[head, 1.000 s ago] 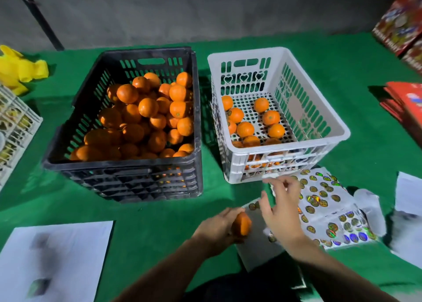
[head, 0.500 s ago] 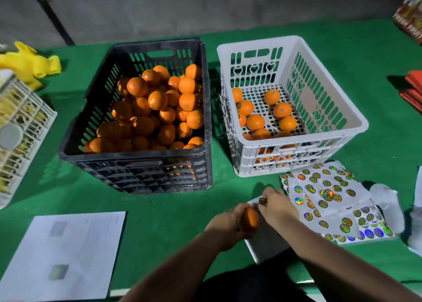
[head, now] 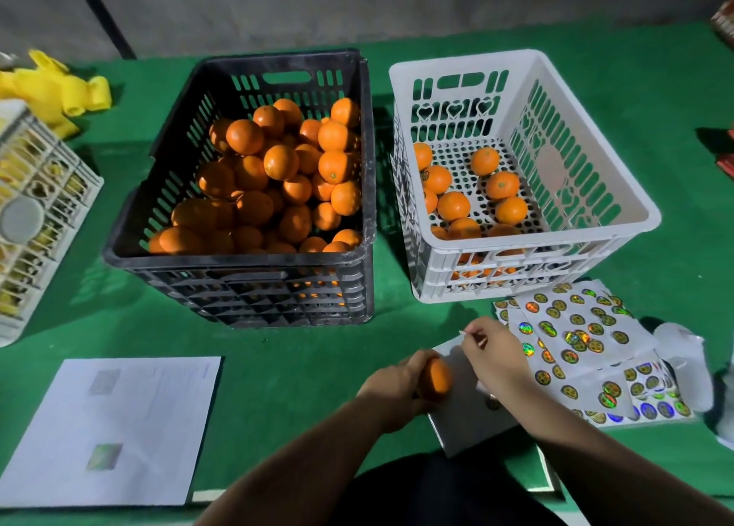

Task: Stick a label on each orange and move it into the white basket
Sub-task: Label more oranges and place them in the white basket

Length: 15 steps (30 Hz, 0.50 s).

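A: Head view: what is being held, and where?

B: A small round orange point(head: 436, 378) is gripped in the curled fingers of the left hand point(head: 391, 382), just above the near edge of the green-covered table point(head: 286, 362), in front of the gap between the two crates. The fingers point(head: 472, 332) of the right hand point(head: 490, 350) are pinched together just beyond the orange, over a mostly bare white backing sheet point(head: 468, 414). Something thin and pale seems to be held in that pinch; whether it is a label cannot be told.

A: How much has been done?

B: About ten oranges can be counted in the white slotted plastic basket point(head: 619, 191) toward the right side of the table; a dark label is seen on at least one. The black slotted plastic crate point(head: 246, 263) beside it is heaped with unlabelled fruit, so most of the work is judged to remain.

A: Are labels left?

B: Plenty are seen on the overlapping sheets of round holographic stickers point(head: 576, 327) at the near right edge, just in front of the basket.
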{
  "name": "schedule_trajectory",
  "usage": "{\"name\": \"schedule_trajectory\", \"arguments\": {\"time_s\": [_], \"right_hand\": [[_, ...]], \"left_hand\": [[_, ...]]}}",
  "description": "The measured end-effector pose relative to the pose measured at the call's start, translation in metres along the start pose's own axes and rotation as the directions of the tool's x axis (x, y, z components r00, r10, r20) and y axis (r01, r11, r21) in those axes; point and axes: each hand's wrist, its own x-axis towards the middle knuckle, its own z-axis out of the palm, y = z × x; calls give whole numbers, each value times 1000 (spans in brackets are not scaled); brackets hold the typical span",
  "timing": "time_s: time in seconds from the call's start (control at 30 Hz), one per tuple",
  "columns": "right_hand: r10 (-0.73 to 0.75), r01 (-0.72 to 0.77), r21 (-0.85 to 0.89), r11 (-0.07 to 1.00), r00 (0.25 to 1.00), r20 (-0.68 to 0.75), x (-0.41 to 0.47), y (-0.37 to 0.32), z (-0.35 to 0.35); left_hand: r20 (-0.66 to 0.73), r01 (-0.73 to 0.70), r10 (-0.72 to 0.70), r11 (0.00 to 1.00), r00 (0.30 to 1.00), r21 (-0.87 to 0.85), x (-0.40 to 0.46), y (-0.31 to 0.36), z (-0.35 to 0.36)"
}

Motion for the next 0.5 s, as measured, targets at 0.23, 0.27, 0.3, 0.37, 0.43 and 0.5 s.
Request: {"name": "schedule_trajectory", "arguments": {"time_s": [0.23, 0.27, 0.3, 0.37, 0.43, 0.5], "right_hand": [[-430, 443, -46, 895, 886, 173, -50, -10, -16], [-461, 485, -95, 869, 865, 198, -54, -10, -15], [-487, 520, -134, 843, 846, 217, -57, -10, -14], [-540, 582, -169, 796, 808, 236, -60, -9, -11], [-562, 604, -176, 777, 792, 240, -61, -9, -9], [-571, 606, -167, 777, 792, 218, -63, -10, -9]], "left_hand": [[1, 18, -18, 1000, 1000, -17, 2, -1, 3], [-5, 18, -18, 1000, 1000, -23, 2, -1, 4], [-9, 15, -15, 1000, 1000, -28, 2, -1, 4], [-16, 3, -4, 999, 1000, -32, 2, -1, 4], [-14, -1, 1, 999, 1000, -35, 1, 0, 4], [-17, -8, 7, 999, 1000, -48, 1, 0, 4]]}}
